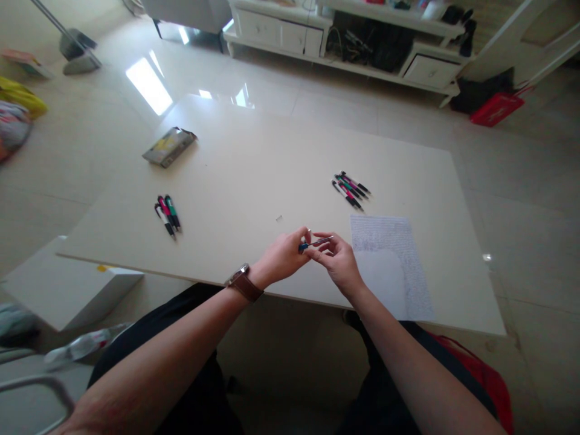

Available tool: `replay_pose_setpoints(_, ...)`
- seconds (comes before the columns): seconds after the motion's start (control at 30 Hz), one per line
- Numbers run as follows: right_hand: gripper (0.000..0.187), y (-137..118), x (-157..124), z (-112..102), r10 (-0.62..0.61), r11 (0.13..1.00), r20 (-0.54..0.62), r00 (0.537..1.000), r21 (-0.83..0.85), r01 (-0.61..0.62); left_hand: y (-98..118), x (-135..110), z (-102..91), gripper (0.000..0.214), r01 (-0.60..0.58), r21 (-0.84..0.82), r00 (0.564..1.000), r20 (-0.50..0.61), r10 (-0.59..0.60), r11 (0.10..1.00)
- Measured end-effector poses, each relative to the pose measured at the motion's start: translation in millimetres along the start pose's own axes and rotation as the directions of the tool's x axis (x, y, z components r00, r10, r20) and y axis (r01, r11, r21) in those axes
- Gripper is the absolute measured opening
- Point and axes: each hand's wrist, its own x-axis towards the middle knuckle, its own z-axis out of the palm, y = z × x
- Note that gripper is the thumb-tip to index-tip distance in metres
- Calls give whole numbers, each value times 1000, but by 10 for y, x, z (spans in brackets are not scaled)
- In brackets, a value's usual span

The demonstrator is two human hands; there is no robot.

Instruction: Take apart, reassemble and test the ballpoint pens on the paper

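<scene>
My left hand [286,257], with a brown-strapped watch [244,282] on its wrist, is closed around a blue pen part [302,247] near the table's front edge. A thin, shiny rod like a pen refill [322,241] runs from the blue part towards my right hand [339,263]. The fingers of that hand are pinched on the rod. Both hands nearly touch, and the fingers partly hide how the pieces meet. Just beyond them a tiny spring-like piece [279,218] lies on the white table [254,175].
Several pens [351,190] lie together at the right, and three more pens [167,215] at the left. A grey and yellow box [171,147] sits at the back left. Beside my right hand are a written sheet [385,232] and a blank white sheet [380,278].
</scene>
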Motion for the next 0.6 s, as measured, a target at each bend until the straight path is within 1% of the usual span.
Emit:
replay_pose_setpoints(0.07, 56, 11, 1, -2, 15, 1000, -18, 1000, -17, -15, -90, 58, -47, 18, 89, 37, 992, -93, -85, 995)
replay_pose_setpoints(0.1, 55, 19, -1, -4, 19, 999, -25, 1000, -28, -19, -149, 100, -77, 17, 143, 59, 979, -152, -133, 988)
replay_pose_setpoints(0.2, 50, 41, -15, -28, 19, 996, -30, 999, -88, -22, -362, 263, -155, 18, 293, 109, 917, -314, -247, 950)
replay_pose_setpoints(0.27, 47, 42, -31, -58, 13, 993, -29, 999, -120, -17, -499, 369, -173, 24, 376, 128, 874, -377, -305, 918)
replay_pose_setpoints(0.33, 44, 22, -50, -98, 6, 992, -24, 1000, -127, -9, -603, 446, -160, 30, 430, 154, 854, -389, -345, 890)
replay_pose_setpoints(0.43, 38, -44, -83, -168, -16, 990, -21, 1000, -139, 12, -686, 505, -119, 32, 466, 191, 853, -357, -381, 864)
replay_pose_setpoints(0.53, 30, -118, -114, -233, -39, 986, -9, 999, -164, 37, -717, 549, -106, 28, 505, 226, 839, -355, -412, 833)
replay_pose_setpoints(0.6, 24, -154, -127, -270, -50, 981, -5, 999, -190, 48, -696, 587, -110, 25, 507, 228, 837, -361, -411, 831)
